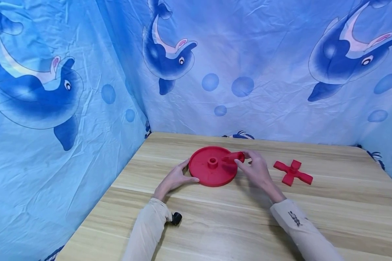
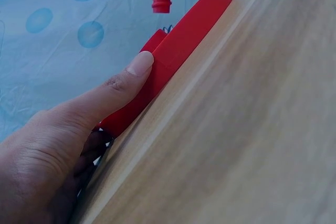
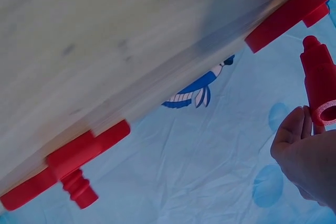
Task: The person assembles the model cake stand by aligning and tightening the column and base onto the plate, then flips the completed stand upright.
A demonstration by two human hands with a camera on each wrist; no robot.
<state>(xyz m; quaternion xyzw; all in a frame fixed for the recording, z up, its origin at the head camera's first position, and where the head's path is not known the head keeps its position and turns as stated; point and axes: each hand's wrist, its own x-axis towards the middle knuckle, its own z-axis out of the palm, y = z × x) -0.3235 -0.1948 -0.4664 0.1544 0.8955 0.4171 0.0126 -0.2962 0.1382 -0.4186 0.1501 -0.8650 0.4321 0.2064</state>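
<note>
A round red disc (image 1: 200, 173) with a raised rim lies flat on the table, a short hollow collar standing at its middle. My left hand (image 1: 176, 177) holds it by the near left edge; the left wrist view has the thumb (image 2: 140, 65) against the disc's side wall (image 2: 181, 38). Between thumb and fingers, my right hand (image 1: 256, 169) pinches a red stepped post (image 1: 233, 158) over the disc's right part. The post is tilted, its hollow end towards the hand. Its narrower ridged tip (image 2: 161, 2) shows above the disc in the left wrist view.
To the right of the disc, a red four-armed cross piece (image 1: 289, 177) rests on the wooden table (image 1: 222, 224), with a ridged peg (image 3: 80, 190) rising from its centre. Blue dolphin-print cloth (image 1: 264, 119) hangs behind and to the left of the table.
</note>
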